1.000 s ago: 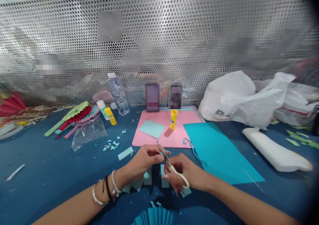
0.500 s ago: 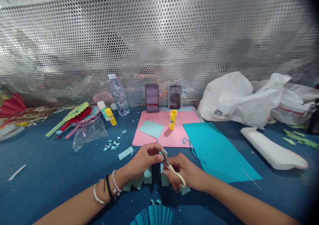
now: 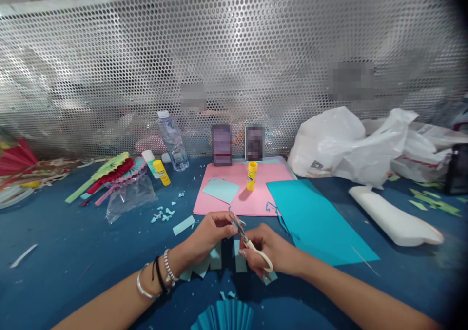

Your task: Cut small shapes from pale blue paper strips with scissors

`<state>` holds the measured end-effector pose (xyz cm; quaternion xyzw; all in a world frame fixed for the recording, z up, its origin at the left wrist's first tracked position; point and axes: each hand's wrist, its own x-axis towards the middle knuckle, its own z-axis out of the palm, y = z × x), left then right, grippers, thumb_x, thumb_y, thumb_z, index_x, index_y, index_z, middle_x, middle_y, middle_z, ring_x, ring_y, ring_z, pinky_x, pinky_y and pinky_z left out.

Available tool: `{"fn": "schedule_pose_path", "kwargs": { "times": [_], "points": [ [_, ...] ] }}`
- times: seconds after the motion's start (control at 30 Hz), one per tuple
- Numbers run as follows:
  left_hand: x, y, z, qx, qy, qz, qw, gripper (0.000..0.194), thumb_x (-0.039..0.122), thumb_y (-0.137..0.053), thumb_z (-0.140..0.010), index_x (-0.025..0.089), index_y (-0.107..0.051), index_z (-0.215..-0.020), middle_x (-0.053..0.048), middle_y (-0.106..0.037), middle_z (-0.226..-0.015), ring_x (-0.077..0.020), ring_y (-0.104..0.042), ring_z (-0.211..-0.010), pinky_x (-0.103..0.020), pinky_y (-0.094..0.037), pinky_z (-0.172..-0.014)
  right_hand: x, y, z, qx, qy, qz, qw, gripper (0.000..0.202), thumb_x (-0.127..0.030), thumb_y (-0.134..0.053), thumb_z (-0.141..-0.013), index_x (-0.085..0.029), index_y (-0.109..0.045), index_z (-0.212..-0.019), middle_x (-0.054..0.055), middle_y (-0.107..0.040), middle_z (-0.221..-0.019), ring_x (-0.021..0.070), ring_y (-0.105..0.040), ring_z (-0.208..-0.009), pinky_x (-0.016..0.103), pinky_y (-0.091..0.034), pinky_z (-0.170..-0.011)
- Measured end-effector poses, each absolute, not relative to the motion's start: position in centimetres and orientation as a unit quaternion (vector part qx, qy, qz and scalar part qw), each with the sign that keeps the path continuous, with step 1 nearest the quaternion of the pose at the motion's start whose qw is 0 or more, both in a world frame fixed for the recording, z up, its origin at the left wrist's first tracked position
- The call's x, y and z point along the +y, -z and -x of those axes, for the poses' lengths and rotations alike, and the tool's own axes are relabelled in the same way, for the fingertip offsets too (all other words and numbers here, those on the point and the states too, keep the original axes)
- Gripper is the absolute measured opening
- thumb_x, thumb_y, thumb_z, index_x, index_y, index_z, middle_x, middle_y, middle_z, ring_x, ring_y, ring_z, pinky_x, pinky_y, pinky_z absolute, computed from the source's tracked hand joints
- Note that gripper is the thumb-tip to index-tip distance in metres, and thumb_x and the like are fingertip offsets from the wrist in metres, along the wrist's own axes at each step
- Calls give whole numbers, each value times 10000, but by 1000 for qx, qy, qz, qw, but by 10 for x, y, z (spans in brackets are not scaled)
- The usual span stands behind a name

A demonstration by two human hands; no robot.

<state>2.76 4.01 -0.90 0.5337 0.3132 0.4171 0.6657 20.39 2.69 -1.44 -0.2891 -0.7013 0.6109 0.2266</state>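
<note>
My right hand (image 3: 268,252) is wrapped round the cream handle of a pair of scissors (image 3: 259,255), whose blades point up and to the left. My left hand (image 3: 215,235) pinches a small piece of light blue paper (image 3: 241,223) right at the blades; the hand hides most of it. Below the hands lie several light blue paper strips (image 3: 240,262), partly covered. Nearer to me is a pleated blue paper fan (image 3: 224,315). Left of my left hand, a loose light blue strip (image 3: 184,225) rests beside small paper scraps (image 3: 164,216).
Pink paper sheets (image 3: 204,208) carry a yellow glue stick (image 3: 251,176) and a light blue sheet (image 3: 221,190). A bright blue sheet (image 3: 318,223) lies to the right, near white plastic bags (image 3: 329,145). A bottle (image 3: 173,142) and folded fans (image 3: 113,174) stand and lie at left.
The view has shifted slightly. My hands stay nearly in place, with the scissors and the small paper still held together.
</note>
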Motion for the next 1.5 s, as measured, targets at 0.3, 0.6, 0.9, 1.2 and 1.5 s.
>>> {"fn": "schedule_pose_path", "kwargs": {
  "times": [0.3,0.6,0.9,1.2,1.5],
  "points": [
    [41,9,-27,336,-404,-540,658,283,401,-658,-678,119,-658,-705,-32,-564,-739,-105,-454,-636,-216,-345,-599,27,8,-204,-658,-670,282,198,298,-386,-576,-739,-130,-474,-625,-25,-536,-465,63,-484,-362,146,-382,-349],
    [42,10,-27,332,-391,-545,663,281,401,-626,-716,129,-659,-783,-24,-559,-706,-104,-458,-627,-216,-325,-587,27,10,-205,-678,-644,291,202,287,-304,-485,-793,-128,-462,-567,-29,-522,-447,41,-439,-324,134,-358,-329],
    [42,8,-28,331,-388,-535,674,281,397,-603,-739,118,-638,-744,-23,-518,-683,-114,-441,-638,-229,-325,-598,32,12,-207,-665,-661,288,197,208,-220,-490,-747,-134,-449,-561,-41,-513,-431,37,-415,-296,129,-346,-292],
    [42,9,-27,344,-378,-557,655,313,418,-559,-764,111,-612,-727,-18,-503,-672,-111,-433,-620,-234,-327,-593,32,9,-207,-664,-663,288,190,234,-261,-496,-755,-134,-452,-563,-42,-509,-424,46,-421,-300,138,-346,-295],
    [32,9,-31,417,-389,-691,443,239,377,-530,-788,158,-466,-717,28,-494,-640,-95,-420,-563,-202,-307,-527,33,19,-200,-617,-674,306,266,215,-314,-528,-750,-155,-436,-638,-59,-503,-402,72,-461,-313,156,-379,-311]
  ]
}}
